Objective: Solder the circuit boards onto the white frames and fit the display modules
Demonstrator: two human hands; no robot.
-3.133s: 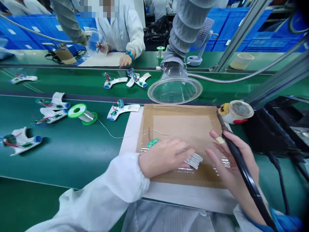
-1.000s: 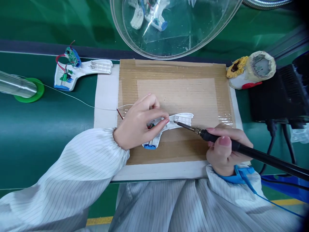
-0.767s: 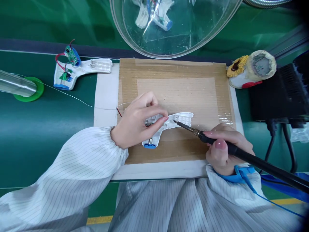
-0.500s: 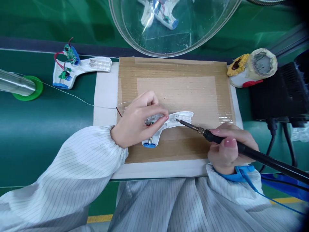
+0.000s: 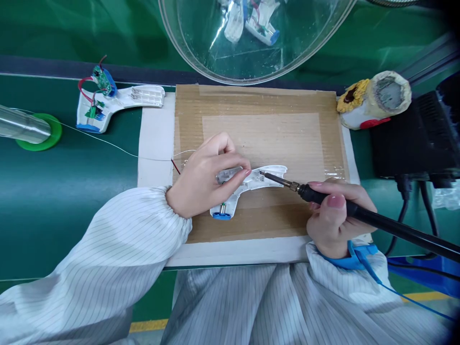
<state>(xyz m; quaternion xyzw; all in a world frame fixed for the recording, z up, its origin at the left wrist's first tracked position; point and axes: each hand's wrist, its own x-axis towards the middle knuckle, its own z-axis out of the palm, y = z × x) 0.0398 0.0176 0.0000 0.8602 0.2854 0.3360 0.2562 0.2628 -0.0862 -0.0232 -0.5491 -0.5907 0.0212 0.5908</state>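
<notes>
A white plastic housing [image 5: 251, 184] with a blue end cap lies on the brown cardboard mat [image 5: 258, 129]. My left hand [image 5: 204, 179] is closed over its middle, fingertips pinching it down. A thin solder wire [image 5: 108, 143] runs from the left toward that hand. My right hand [image 5: 332, 218] grips a black soldering iron [image 5: 359, 218], held like a pen. Its metal tip rests on the housing just right of my left fingertips.
A second white housing [image 5: 118, 103] with a green circuit board and red wires lies at the upper left. A solder spool [image 5: 28, 132] sits at the far left. A clear fume hood [image 5: 251, 38] hangs over the conveyor. A tip-cleaning holder [image 5: 373, 98] and black station [image 5: 413, 143] stand right.
The view dropped from the conveyor to the mat. My left hand picked the housing up and pins it; the iron tip shifted slightly left onto it. Parts on the conveyor slid right.
</notes>
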